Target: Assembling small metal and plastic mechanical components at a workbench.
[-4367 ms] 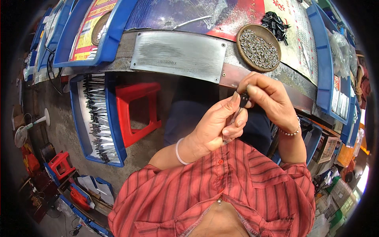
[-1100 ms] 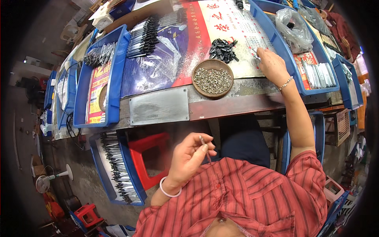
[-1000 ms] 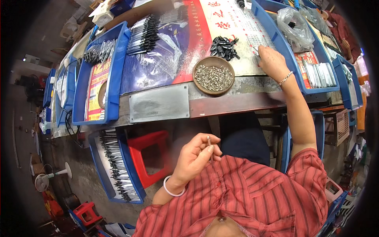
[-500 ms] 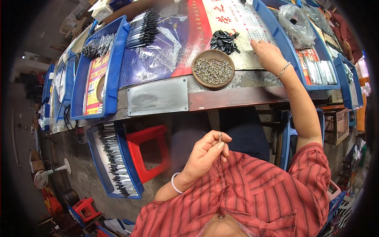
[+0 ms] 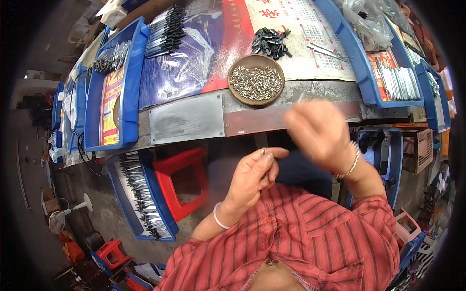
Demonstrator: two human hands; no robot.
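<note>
Metal first: a small silvery pin-like part (image 5: 263, 152) sat pinched between thumb and fingertips of the left hand (image 5: 255, 175), held up in front of the red striped shirt (image 5: 301, 242), fingers curled tight around it. The right hand (image 5: 318, 130) had come back from the surface (image 5: 291, 114), where it was reaching toward the pile of small black clips (image 5: 270, 40) half a second ago, and was now blurred in mid-air just right of the left hand; it seemed to grip a thin pale sliver (image 5: 299, 98) sticking up from the fingers, but the blur made it impossible to tell for sure. So the pick-up at the surface looked finished and the two hands were closing in on each other, near but not touching. The round brown dish of small silver screws (image 5: 256, 79) stayed at the surface edge beside the grey metal plate (image 5: 186, 118). Blue plastic trays (image 5: 114, 92) of long metal pieces lay left, another blue tray (image 5: 395, 80) right. A red plastic stool (image 5: 182, 182) stood under the surface, next to a blue floor tray of black-tipped rods (image 5: 141, 194).
</note>
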